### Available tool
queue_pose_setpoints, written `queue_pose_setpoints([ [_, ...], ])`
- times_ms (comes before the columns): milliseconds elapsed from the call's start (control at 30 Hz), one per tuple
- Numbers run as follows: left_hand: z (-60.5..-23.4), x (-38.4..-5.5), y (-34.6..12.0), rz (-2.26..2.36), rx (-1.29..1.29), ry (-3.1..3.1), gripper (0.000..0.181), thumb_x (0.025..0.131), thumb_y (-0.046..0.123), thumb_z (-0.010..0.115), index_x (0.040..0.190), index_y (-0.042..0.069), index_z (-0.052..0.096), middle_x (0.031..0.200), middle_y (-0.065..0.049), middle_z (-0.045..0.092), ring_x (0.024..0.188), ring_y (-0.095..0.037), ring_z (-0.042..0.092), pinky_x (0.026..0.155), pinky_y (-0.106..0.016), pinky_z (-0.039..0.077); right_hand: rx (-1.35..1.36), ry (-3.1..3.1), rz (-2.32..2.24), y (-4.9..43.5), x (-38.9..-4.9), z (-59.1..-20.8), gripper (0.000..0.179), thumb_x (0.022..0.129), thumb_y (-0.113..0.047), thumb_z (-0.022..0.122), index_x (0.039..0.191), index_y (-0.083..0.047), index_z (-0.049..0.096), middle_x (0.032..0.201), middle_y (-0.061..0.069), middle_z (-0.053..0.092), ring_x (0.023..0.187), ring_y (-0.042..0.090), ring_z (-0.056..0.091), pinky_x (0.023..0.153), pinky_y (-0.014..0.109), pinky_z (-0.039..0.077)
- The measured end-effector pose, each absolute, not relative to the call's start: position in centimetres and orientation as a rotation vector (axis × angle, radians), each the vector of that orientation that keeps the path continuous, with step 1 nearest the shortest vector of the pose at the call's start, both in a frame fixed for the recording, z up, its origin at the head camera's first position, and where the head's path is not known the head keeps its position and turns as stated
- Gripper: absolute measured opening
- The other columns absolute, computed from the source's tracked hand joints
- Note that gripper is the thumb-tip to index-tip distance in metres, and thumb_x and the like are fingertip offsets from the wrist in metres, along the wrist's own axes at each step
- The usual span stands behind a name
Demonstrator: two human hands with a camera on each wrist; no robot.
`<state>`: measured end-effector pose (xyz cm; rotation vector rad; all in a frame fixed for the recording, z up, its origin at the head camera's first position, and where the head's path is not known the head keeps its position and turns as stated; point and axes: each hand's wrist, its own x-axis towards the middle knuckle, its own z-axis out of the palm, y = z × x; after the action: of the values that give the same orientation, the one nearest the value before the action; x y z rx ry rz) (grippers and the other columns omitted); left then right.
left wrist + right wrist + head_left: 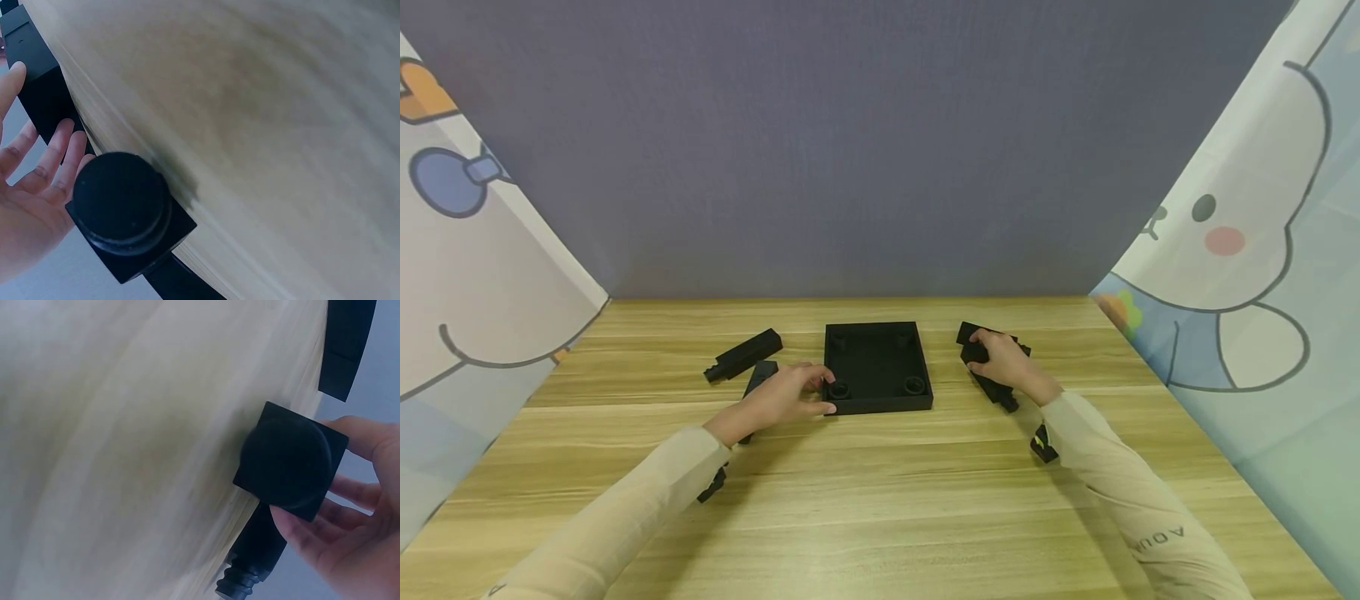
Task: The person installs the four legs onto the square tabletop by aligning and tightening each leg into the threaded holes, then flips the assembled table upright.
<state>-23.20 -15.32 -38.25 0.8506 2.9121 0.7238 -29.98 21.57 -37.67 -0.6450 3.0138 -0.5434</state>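
Note:
A shallow black square tray (880, 354) lies mid-table, with a ring-shaped socket in each front corner. My left hand (786, 396) is at its front left corner, fingertips touching the side and rim, fingers fairly straight in the left wrist view. Under that forearm lies a black square leg (762, 375), its round end (122, 200) facing the left wrist camera. My right hand (1006, 362) grips another black square leg (290, 459), fingers and thumb around its sides. Close behind the held leg is a further leg with a ribbed end (237, 581).
A black leg (745, 356) with a notched end lies at the back left. Small black pieces lie beside the left sleeve (711, 483) and beside the right sleeve (1043, 446). A grey panel (850, 167) rises behind the wooden table (850, 500); printed curtains flank it.

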Motion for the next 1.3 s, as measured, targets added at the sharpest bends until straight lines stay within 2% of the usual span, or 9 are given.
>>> queue_pose_setpoints([
  [733, -38.2, -23.3, -15.3, 0.705, 0.876, 2.917, 0.041, 0.079, 0.039, 0.069, 0.110, 0.013, 0.060, 0.104, -0.005, 0.062, 0.091, -0.020, 0.061, 0.075, -0.034, 0.051, -0.673, 3.093, -0.604, 21.3, -30.1, -37.9, 0.041, 0.083, -0.012, 0.066, 0.119, 0.003, 0.052, 0.117, 0.024, 0.056, 0.104, 0.037, 0.056, 0.083, 0.048, 0.048],
  [1300, -38.4, -23.4, -15.3, 0.689, 0.867, 2.937, 0.042, 0.078, 0.039, 0.070, 0.110, 0.014, 0.060, 0.101, -0.003, 0.062, 0.090, -0.019, 0.061, 0.074, -0.034, 0.051, -0.671, 3.065, -0.766, 21.0, -29.5, -36.0, 0.042, 0.082, -0.007, 0.065, 0.119, 0.007, 0.052, 0.105, 0.024, 0.059, 0.092, 0.034, 0.058, 0.076, 0.045, 0.049],
])
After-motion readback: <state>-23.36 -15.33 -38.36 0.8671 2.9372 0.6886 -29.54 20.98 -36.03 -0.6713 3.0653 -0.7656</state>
